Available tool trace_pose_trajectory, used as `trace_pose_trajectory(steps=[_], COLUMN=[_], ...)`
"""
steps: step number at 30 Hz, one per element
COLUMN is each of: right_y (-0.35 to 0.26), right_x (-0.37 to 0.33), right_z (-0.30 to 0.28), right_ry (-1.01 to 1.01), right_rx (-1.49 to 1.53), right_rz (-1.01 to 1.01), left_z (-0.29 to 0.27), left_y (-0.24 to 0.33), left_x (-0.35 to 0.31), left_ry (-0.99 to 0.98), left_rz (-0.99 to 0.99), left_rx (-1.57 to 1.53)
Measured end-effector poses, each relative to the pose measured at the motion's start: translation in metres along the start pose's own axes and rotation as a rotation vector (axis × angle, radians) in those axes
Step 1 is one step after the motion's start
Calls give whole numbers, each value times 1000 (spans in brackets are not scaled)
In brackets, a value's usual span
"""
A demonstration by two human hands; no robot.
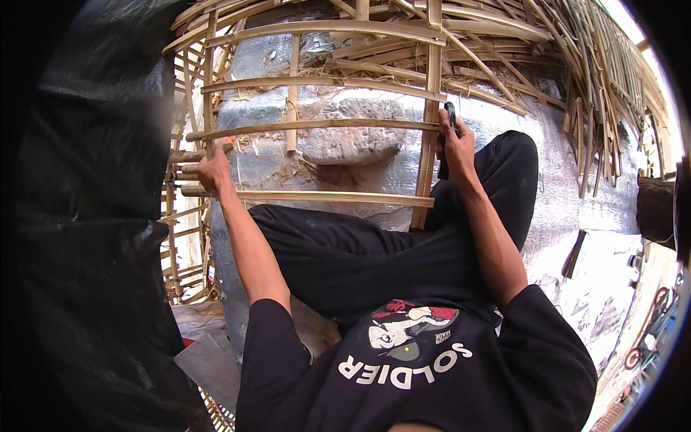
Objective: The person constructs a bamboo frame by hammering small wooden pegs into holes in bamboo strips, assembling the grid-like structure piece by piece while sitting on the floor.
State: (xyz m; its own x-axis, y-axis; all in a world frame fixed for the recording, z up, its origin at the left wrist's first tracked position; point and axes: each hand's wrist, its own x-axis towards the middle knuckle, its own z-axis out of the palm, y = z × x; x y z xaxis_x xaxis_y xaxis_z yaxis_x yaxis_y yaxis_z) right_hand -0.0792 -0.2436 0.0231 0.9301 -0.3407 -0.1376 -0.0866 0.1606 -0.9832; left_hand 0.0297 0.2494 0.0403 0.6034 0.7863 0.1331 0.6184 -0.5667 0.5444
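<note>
A ladder-like bamboo frame (317, 124) lies across my lap, its split slats crossing two uprights. At its left upright my left hand (214, 173) is closed around the bamboo, between the two nearest slats. My right hand (458, 140) is closed on a black hand tool (450, 115) beside the right upright (429, 144), close to the end of a slat. The fingers hide most of the tool, so its kind cannot be made out. Below the hands, the nearest slat (324, 198) runs just beyond my folded legs.
Under the frame sits a rough grey stone block (356, 131) on a silvery sheet (554, 180). Loose bamboo strips (497, 43) are heaped at the back and right. A black sheet (93, 216) hangs at the left, next to bamboo latticework (188, 248). A dark log end (656, 209) juts in at right.
</note>
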Motion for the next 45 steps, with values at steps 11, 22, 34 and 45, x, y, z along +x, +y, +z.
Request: trace_pose_trajectory(steps=[11,22,34,45], right_y=[7,-7,-4,-29], right_x=[3,-10,2,90], right_z=[-7,2,1,52], right_ry=[58,-136,-207,-332], right_rx=[-153,-238,-390,-451], right_rz=[-86,-71,-109,-322], left_z=[10,-8,-3,0], left_y=[0,-10,-12,-47], left_x=[6,2,9,30], left_ry=[9,-11,-6,44], left_rz=[70,23,29,-185], left_rx=[29,-12,95,-7])
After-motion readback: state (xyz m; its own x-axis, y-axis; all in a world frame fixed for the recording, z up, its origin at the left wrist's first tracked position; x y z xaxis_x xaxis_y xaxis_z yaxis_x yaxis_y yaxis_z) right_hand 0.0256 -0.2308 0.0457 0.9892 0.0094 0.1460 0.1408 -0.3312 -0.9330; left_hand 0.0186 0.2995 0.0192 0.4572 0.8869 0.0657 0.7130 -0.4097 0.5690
